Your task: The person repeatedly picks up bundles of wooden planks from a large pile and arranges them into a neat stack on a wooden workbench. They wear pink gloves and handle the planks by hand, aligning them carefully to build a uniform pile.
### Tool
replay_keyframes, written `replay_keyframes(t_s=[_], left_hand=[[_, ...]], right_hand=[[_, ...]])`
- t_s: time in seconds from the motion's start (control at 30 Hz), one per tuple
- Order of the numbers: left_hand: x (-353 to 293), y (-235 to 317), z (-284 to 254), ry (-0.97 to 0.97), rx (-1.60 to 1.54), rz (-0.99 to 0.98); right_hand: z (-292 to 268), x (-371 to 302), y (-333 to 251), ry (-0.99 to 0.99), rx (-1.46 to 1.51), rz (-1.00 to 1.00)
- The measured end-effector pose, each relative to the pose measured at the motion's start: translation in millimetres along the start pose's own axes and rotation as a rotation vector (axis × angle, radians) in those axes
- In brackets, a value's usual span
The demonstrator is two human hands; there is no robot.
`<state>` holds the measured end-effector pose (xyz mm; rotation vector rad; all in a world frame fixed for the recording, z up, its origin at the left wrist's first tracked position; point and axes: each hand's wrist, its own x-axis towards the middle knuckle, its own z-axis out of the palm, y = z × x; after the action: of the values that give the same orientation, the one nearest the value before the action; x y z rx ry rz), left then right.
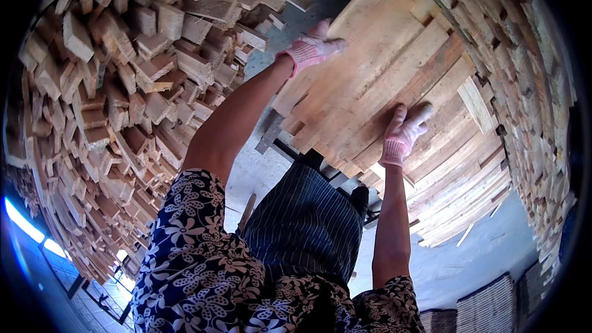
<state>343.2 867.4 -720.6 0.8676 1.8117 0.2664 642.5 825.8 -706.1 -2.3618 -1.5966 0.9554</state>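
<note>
Both my hands wear pink-and-white knitted gloves. My left hand (311,48) is at the left edge of a broad layer of wooden boards (376,68). Its thumb stretches over the top of the edge board, while its fingers extend along the outer side. Lower and to the right, my right hand (404,132) rests on the boards with its fingers spread. The boards lie side by side in slanting rows, with uneven ends. One short, paler wood strip (476,105) sits across the right part of the layer.
A high stack of wood pieces (154,68) rises on the left, their ends jutting out unevenly. Another tall wood stack (524,55) curves along the right. Beneath the boards show dark metal supports (283,148). Thin wood scraps (465,234) lie on the grey floor (487,240).
</note>
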Motion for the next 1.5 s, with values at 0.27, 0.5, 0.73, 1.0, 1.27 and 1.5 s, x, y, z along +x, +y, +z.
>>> replay_keyframes(t_s=[0.27, 0.5, 0.73, 1.0, 1.27, 1.5], left_hand=[[-63, 40, 54, 0.363, 0.309, 0.079], [-329, -36, 187, 0.334, -0.197, 0.268], [-578, -200, 312, 0.359, -0.512, -0.503], [-669, -227, 73, 1.329, -0.322, -0.269], [-858, -196, -238, 2.073, -0.415, 0.004], [-877, -260, -399, 1.533, -0.334, -0.359]], right_hand=[[1, 14, 19, -0.036, -0.116, -0.099], [-29, 46, 32, -0.390, -0.235, -0.520], [-75, -36, 105, -0.663, -0.436, -1.028], [-63, -294, -92, -1.201, -0.237, -1.565], [-115, -566, -378, -1.356, 0.116, -1.730], [-61, -733, -491, -1.114, 0.138, -1.922]])
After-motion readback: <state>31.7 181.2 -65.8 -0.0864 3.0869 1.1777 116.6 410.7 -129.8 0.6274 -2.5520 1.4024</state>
